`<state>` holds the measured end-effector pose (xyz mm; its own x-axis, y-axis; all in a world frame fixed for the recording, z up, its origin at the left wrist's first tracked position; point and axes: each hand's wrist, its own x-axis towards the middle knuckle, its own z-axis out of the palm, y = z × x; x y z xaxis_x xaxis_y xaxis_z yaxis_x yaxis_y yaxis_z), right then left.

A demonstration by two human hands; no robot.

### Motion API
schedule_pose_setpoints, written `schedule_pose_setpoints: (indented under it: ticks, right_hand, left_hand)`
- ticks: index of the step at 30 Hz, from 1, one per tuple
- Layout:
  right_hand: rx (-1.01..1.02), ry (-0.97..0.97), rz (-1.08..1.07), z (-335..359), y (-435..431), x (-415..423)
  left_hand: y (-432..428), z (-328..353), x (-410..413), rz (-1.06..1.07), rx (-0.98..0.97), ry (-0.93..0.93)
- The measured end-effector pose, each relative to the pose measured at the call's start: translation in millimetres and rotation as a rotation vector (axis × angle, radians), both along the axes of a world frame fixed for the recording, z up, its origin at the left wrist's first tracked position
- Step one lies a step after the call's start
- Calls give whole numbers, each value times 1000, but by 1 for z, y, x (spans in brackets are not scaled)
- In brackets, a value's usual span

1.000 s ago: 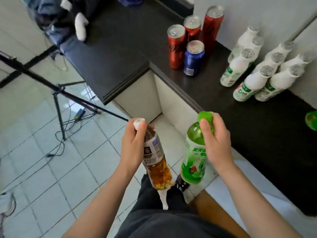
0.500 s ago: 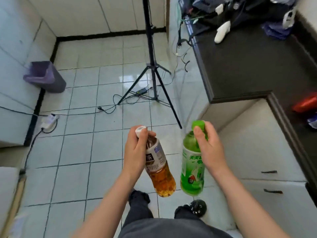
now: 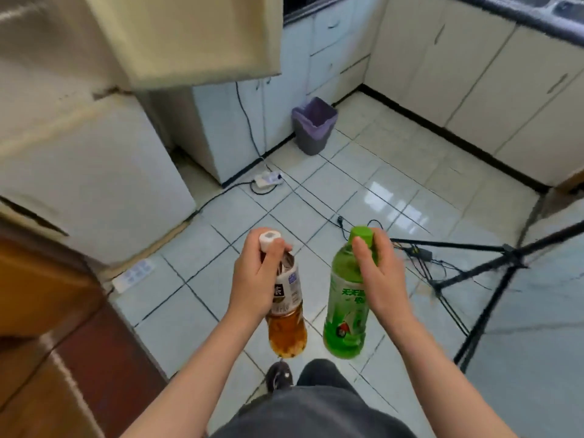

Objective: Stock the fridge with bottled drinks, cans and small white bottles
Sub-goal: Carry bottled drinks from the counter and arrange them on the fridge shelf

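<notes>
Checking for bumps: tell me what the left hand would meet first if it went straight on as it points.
Nothing close: past the left hand and its tea bottle lies tiled floor. Along that line the purple-lined bin by the cabinets looks first, though depth is unclear.

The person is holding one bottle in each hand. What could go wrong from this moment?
1. The left hand grips the amber tea bottle with the white cap, and the right hand the green plastic bottle, near the neck; either might slip onto the tiled floor.
2. The white power strip beside the white fridge and the black tripod legs lie on the floor nearby; a step could catch them.
</notes>
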<state>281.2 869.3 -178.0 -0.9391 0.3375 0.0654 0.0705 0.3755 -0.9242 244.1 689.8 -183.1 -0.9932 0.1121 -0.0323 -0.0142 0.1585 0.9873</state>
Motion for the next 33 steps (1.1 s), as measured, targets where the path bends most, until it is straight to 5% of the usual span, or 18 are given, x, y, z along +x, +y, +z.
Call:
schedule_pose_setpoints:
  ticks: [14, 23, 33]
  right_hand:
    - [-38, 33, 766, -4, -267, -287]
    - [-161, 95, 981, 42, -417, -411]
    - [-134, 198, 892, 69, -534, -498]
  left_hand:
    - [-259, -4, -139, 803, -1, 6]
    - [-367, 28, -233, 998, -32, 112]
    - [-506, 49, -347, 904, 117, 236]
